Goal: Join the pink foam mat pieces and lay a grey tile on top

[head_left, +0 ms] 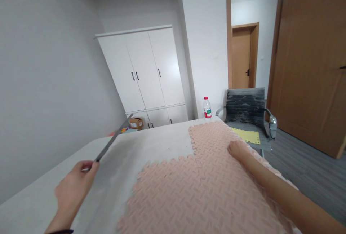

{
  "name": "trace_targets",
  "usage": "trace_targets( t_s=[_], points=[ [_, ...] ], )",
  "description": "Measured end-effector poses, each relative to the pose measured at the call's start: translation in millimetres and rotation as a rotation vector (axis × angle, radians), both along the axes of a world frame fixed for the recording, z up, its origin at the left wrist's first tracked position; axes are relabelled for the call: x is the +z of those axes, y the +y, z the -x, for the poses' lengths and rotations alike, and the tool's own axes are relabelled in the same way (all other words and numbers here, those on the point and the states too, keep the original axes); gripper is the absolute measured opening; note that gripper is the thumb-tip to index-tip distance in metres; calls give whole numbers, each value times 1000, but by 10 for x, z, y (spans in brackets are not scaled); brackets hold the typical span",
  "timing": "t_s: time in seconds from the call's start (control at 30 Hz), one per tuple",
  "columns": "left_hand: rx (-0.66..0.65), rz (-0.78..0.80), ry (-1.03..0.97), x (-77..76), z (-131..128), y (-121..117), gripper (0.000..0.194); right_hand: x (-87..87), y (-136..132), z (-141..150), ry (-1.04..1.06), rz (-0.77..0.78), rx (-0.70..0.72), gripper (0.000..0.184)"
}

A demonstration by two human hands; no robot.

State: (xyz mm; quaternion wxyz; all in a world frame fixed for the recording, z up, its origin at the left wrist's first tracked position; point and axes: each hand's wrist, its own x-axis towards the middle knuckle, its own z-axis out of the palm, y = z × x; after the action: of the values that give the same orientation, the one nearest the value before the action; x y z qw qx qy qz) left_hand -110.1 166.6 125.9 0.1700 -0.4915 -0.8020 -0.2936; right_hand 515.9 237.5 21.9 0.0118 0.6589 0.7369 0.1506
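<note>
pink foam mats (205, 187), interlocked along toothed edges, lay across the near and right part of a pale grey table (151, 144), their surface stamped with a raised tread pattern. the right hand (238, 150) rested palm down on the mats near their far right edge, its fingers curled under toward the mat so that their spread could not be told; the forearm ran back along the mats toward the camera. the left hand (77, 183) was raised above the bare left side of the table, thumb and fingers pinched on the near end of a thin grey metal ruler (113, 138), which slanted up and away over the tabletop, clear of the mats. on the far corner of the table stood a white plastic bottle (207, 107) with a red cap. just beyond the right edge was a grey office chair (247, 109) with a yellow sheet (247, 135) on its seat. a white cupboard (146, 71) stood against the back wall, a small cardboard box (136, 122) at its foot, and a brown wooden door (310, 64) stood open at right.
</note>
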Motion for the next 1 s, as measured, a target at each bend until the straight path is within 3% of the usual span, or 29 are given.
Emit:
trace_targets(
  t_s=[0.07,0.17,0.27,0.33,0.43,0.7,1.0],
  points=[
    [-118,5,-39,1,-324,86,31,-3,11,4,-12,8,3,35],
    [-409,-42,-120,-136,-697,230,25,-5,15,13,-34,23,13,33],
    [-672,0,-136,-317,-960,370,23,-4,12,30,-52,27,14,34],
    [-755,59,-77,-424,-1070,456,20,-2,14,43,-61,29,16,34],
    [-795,98,-31,-562,-1086,585,16,-2,28,58,-77,33,20,33],
    [-880,170,-102,-852,-723,825,18,-35,61,73,-114,36,45,30],
    [-862,212,-66,-963,-827,927,23,-25,77,103,-151,58,50,27]
  ],
)
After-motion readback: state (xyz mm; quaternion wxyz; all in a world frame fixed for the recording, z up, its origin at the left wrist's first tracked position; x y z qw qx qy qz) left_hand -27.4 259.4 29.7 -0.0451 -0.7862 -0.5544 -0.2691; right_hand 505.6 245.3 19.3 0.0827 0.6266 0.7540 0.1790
